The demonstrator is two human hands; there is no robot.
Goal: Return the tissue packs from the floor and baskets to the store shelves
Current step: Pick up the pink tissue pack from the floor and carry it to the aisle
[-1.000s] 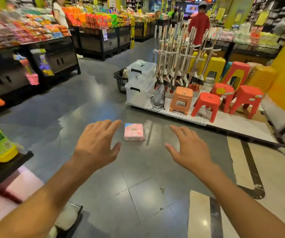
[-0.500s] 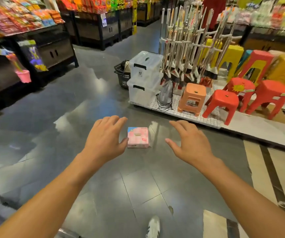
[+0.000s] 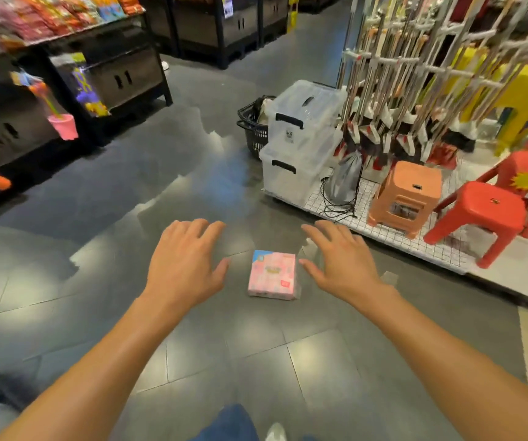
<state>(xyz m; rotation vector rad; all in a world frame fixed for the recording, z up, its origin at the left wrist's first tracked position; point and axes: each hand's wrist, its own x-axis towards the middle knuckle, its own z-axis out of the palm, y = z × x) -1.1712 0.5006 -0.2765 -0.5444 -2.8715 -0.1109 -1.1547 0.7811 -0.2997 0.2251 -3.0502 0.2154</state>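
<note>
A pink tissue pack [image 3: 272, 275] lies flat on the grey tiled floor [image 3: 160, 192]. My left hand [image 3: 186, 262] hovers just to its left, palm down, fingers spread, holding nothing. My right hand [image 3: 342, 259] hovers just to the pack's right, also palm down with fingers apart and empty. Neither hand touches the pack. A black shopping basket [image 3: 253, 127] stands further back, half hidden behind stacked clear storage boxes [image 3: 300, 141]; its contents are hard to make out.
A low white display platform [image 3: 415, 240] on the right carries the boxes, a rack of mops [image 3: 415, 90], an orange stool [image 3: 407, 194] and red stools [image 3: 478, 218]. Dark shelf units [image 3: 113, 78] with snacks and toys line the left. My shoe [image 3: 275, 432] shows at the bottom.
I have stepped closer and the view has tilted down. The pack now lies between my hands and nearer to me; both hands stay spread and empty.
</note>
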